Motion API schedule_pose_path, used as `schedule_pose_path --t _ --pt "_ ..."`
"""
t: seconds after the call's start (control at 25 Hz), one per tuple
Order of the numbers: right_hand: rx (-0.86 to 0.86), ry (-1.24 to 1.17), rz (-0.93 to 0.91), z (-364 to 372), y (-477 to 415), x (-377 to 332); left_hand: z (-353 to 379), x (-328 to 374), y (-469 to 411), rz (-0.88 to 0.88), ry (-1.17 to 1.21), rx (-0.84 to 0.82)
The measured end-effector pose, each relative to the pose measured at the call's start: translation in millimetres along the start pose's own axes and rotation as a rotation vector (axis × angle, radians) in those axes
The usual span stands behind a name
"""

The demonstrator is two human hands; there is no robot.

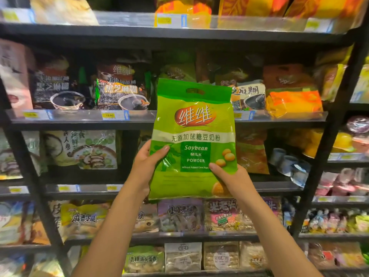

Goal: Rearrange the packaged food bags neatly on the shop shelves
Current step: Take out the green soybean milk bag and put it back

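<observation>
Hands hold a green bag of soybean milk powder (192,138) upright in front of the dark metal shelving (179,33), its printed face toward the camera. The left hand (146,162) grips the bag's lower left edge, thumb laid across the front beside the dark green label panel and the remaining fingers hidden behind the pack. The right hand (231,176) grips the lower right corner, thumb pressed on the front just under the pictured soybeans, fingers likewise out of sight behind. Between the two hands the bag's bottom half is framed; its top, with a cut-out carry handle, rises above them and overlaps the edge of the shelf with the price-tag strip (108,115).

Behind the bag on that shelf stand black sesame paste bags (121,88) to the left and an orange bag (293,102) to the right, the latter leaning out over the strip. Below, mushroom-printed pouches (89,150) sit left of the held bag, and snack packs (223,214) fill the row under it.
</observation>
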State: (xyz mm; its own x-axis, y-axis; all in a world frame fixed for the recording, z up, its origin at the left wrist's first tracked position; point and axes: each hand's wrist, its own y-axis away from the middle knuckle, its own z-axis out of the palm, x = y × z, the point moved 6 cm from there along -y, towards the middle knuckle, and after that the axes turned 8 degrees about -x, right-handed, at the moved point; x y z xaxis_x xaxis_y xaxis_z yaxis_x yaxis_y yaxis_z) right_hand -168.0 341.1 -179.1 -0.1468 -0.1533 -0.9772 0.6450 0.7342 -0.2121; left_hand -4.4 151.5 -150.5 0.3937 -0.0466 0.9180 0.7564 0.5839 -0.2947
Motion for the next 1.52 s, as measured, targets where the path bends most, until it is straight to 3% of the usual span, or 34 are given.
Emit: schedule_pose_path --t 0.2,0.4,0.68,0.84,1.2,1.32,1.52 --pt "-0.091 0.073 -0.119 -4 -49 -45 -2 42 -53 -0.005 0.059 0.013" --pt "-0.128 0.086 -0.122 -6 -110 -90 -1 85 -115 -0.073 -0.003 0.026" --pt "-0.085 0.059 -0.105 -8 -192 -134 -1 115 -158 -0.04 -0.163 -0.317" --pt "-0.087 0.092 -0.134 -1 -230 -149 -23 128 -198 -0.03 -0.385 -0.273" --pt "-0.007 0.251 -0.109 10 -301 -161 -47 132 -273 0.011 -0.471 -0.188" --pt "0.049 0.366 -0.112 11 -312 -151 -53 123 -286 0.0 -0.614 -0.109" --pt "0.143 0.87 -0.133 13 -318 -128 -49 105 -288 -0.025 -1.201 -0.01"
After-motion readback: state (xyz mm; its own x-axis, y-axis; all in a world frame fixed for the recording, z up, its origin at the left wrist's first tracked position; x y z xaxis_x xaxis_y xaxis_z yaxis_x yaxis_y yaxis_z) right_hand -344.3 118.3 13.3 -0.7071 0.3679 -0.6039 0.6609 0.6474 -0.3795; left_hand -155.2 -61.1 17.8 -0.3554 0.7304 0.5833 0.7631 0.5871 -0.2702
